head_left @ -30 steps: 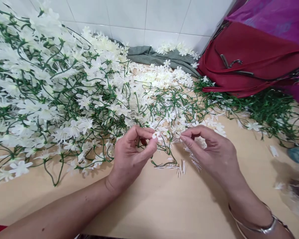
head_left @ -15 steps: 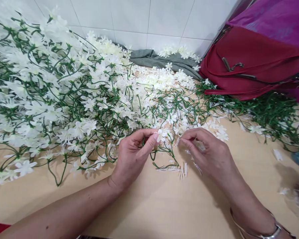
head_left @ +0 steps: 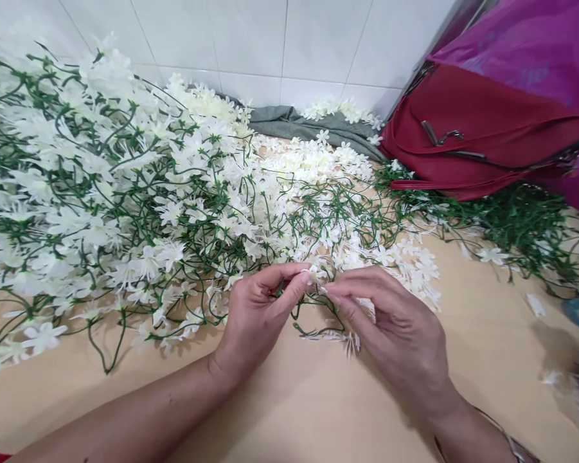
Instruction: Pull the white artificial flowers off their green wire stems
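A small white artificial flower [head_left: 314, 274] is pinched between the thumb and forefinger of my left hand [head_left: 260, 318]. Beside it, my right hand [head_left: 398, 325] has its thumb and fingertips closed on what looks like a thin white stamen, mostly covered by the fingers. The two sets of fingertips nearly meet at the flower. Below them on the table lie a green stem [head_left: 318, 333] and loose white stamens [head_left: 351, 345]. White petal pieces [head_left: 417, 263] are scattered just behind my right hand.
A large heap of white flowers on green stems [head_left: 101, 193] fills the left. Behind lie loose blossoms [head_left: 308, 164] and a grey cloth [head_left: 289, 122] along the tiled wall [head_left: 250, 38]. At right are a red bag [head_left: 482, 128], a purple plastic bag [head_left: 525, 45] and green stems [head_left: 515, 222].
My right hand has moved left from the loose stamens to the flower in my left hand. My left hand keeps its pinch on the flower. The whole view has shifted slightly.
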{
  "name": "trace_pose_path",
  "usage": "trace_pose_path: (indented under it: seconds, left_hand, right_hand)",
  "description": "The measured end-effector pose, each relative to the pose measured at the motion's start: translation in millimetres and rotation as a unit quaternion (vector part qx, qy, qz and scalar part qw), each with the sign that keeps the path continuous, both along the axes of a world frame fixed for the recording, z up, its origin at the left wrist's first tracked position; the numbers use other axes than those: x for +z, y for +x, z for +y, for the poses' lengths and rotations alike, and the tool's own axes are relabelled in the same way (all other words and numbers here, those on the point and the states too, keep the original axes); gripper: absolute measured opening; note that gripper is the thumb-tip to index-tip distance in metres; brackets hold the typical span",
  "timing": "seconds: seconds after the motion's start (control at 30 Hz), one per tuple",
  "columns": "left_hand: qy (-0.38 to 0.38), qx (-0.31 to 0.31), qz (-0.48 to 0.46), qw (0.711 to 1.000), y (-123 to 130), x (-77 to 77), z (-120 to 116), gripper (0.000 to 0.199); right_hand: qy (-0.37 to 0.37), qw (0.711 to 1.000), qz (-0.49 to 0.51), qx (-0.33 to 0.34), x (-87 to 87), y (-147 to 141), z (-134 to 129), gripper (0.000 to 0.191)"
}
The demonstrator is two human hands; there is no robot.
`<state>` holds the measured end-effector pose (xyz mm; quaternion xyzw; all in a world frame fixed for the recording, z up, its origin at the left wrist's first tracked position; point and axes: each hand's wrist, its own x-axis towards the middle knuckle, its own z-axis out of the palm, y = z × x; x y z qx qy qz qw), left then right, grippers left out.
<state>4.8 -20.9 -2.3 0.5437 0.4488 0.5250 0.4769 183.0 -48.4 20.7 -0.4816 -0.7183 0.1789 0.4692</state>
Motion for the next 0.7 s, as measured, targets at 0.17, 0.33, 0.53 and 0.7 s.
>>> trace_pose_path:
  seconds: [0.17, 0.33, 0.53, 0.7]
  left_hand:
    - [0.058, -0.036, 0.038, 0.997, 1, -2.4, -3, 0.01]
    - [0.119, -0.061, 0.058, 0.989, 1, -2.7, -5, 0.013]
    - [0.133, -0.096, 0.083, 0.983, -2, 1.5, -3, 0.011]
    - [0.105, -0.117, 0.051, 0.986, -5, 6.8, -5, 0.014]
  right_hand:
    - [-0.065, 0.993, 0.052, -0.081, -1.8, -9, -1, 0.016]
    - [-0.096, 0.984, 0.105, -0.109, -7.5, -11, -3, 0.016]
    - [-0.084, 0.985, 0.118, -0.093, -10.1, -11, -2, 0.024]
    - [-0.02, 0.997, 0.061, -0.051, -8.7, -2, 4, 0.01]
